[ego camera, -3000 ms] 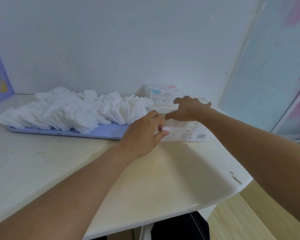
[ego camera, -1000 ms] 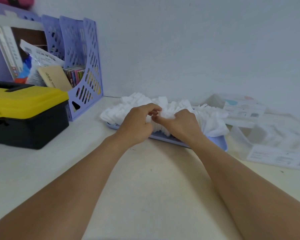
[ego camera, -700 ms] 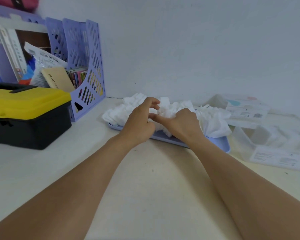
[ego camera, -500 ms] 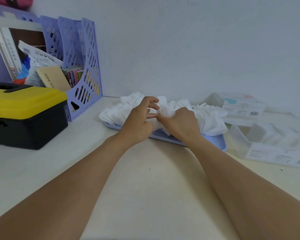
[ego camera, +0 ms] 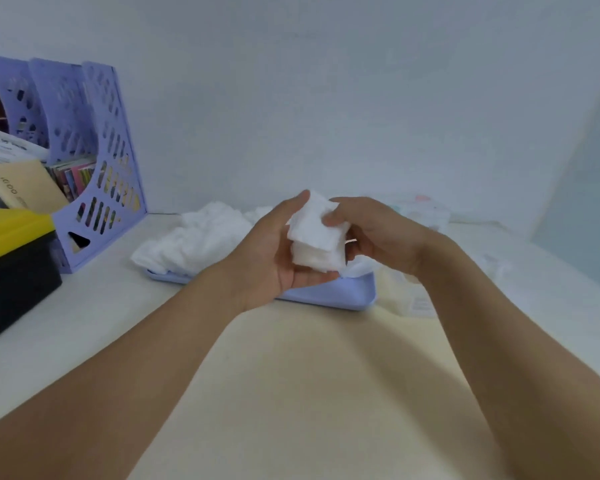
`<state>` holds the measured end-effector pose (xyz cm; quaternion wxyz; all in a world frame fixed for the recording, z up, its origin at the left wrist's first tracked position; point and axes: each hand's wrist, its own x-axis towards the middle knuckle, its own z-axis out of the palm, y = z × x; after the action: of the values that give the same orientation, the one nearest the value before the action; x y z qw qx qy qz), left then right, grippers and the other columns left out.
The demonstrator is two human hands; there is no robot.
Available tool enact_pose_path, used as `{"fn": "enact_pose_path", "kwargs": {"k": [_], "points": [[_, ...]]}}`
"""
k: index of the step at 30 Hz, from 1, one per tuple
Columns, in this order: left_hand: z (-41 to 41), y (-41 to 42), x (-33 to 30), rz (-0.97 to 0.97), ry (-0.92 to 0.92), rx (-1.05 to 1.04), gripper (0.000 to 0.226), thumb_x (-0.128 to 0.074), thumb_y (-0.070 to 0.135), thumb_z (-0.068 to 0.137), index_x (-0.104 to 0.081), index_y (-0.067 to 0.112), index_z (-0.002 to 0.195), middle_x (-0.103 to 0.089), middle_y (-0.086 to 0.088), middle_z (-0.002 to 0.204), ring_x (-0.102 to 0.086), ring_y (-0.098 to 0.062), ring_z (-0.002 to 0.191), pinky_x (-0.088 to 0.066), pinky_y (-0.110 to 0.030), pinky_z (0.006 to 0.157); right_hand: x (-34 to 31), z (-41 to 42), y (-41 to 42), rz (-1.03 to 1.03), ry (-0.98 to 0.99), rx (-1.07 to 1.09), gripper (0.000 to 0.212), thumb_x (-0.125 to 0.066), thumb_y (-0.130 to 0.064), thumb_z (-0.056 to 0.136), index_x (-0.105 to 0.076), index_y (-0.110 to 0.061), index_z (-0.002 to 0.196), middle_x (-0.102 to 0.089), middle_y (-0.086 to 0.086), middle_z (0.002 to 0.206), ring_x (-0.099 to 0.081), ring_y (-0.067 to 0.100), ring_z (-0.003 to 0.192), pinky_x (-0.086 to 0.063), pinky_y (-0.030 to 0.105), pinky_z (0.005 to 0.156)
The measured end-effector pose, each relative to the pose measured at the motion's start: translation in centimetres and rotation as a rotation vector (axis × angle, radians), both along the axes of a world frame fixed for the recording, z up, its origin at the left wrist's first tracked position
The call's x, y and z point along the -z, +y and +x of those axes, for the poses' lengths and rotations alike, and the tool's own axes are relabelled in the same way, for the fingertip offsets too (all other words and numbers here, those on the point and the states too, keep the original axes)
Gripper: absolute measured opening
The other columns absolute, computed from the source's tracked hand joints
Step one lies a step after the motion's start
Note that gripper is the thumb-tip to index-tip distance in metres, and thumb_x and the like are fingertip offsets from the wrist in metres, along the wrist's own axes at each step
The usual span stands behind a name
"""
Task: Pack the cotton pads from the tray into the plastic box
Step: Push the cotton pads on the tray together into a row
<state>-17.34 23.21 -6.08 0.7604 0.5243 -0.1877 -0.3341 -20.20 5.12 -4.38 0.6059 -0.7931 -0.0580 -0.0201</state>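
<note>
- Head view: a small stack of cotton pads (ego camera: pixel 315 239) is held above the near right end of the tray (ego camera: pixel 329 293), between both hands
- The left hand (ego camera: pixel 278 258) is turned palm up under the stack, its fingers (ego camera: pixel 312 279) curled beneath the lower pads and its thumb raised along the stack's left edge
- The right hand (ego camera: pixel 381 233) is closed on the stack from the right, with its thumb pressed on the top pad; its other fingers are hidden behind the stack
- The stack is uneven, the upper pads being tilted and shifted over the lower ones
- The tray is seen lying flat on the tabletop (ego camera: pixel 291 375), close to the back wall (ego camera: pixel 326 98)
- A loose heap of pads (ego camera: pixel 201 240) is left on the tray, filling its left and middle parts; the near right corner is bare
- The box (ego camera: pixel 420 216) is seen on the tabletop to the right of the tray, largely covered by the right hand and blurred; its contents cannot be told
- A file rack (ego camera: pixel 94 161) with papers is stood at the left against the wall
- A black case with a yellow lid (ego camera: pixel 11 265) is set in front of the rack, well apart from the tray
</note>
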Motion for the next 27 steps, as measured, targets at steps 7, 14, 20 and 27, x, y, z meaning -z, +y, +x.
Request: {"fn": "enact_pose_path", "kwargs": {"k": [7,14,20,27], "points": [[-1.3,-4.5,1.8,-0.142,0.214,-0.024,0.051,-0.055,0.045,0.098,-0.059,0.009,0.134,-0.067,-0.015,0.129,-0.064,-0.035,0.119,-0.062,-0.042,0.077,2.4,-2.0,-3.0,-0.184,-0.175,0.065,0.033,-0.060,-0.007,0.093,-0.062,-0.017,0.125,-0.067,0.007,0.115,-0.067,0.018,0.098,-0.058,0.028,0.070],[-1.5,-4.9,2.5,-0.067,0.076,-0.145,0.037,-0.052,0.042,0.102,-0.063,0.019,0.129,-0.073,-0.003,0.121,-0.070,-0.017,0.111,-0.056,-0.040,0.095,3.1,-2.5,-1.3,-0.501,-0.416,0.122,0.070,-0.060,-0.029,0.086,-0.038,-0.026,0.152,-0.046,-0.011,0.147,-0.042,0.003,0.132,-0.038,0.018,0.103],[-1.3,-4.8,2.4,-0.057,0.146,-0.128,0.042,-0.055,0.045,0.100,-0.064,0.018,0.130,-0.072,-0.004,0.123,-0.071,-0.017,0.107,-0.059,-0.033,0.084,3.9,-2.1,-0.4,-0.579,-0.289,0.099,0.101,-0.087,-0.040,0.076,-0.027,-0.026,0.156,-0.044,-0.012,0.149,-0.042,0.004,0.133,-0.036,0.023,0.109],[-0.1,-2.9,1.6,-0.224,0.309,0.096,0.050,-0.043,0.030,0.102,-0.051,-0.004,0.138,-0.063,-0.025,0.131,-0.067,-0.036,0.114,-0.054,-0.049,0.098,3.4,-2.1,-1.3,-0.166,-0.373,0.157,0.059,-0.089,-0.018,0.076,-0.057,-0.018,0.125,-0.066,-0.005,0.108,-0.068,0.007,0.096,-0.057,0.024,0.074]]}}
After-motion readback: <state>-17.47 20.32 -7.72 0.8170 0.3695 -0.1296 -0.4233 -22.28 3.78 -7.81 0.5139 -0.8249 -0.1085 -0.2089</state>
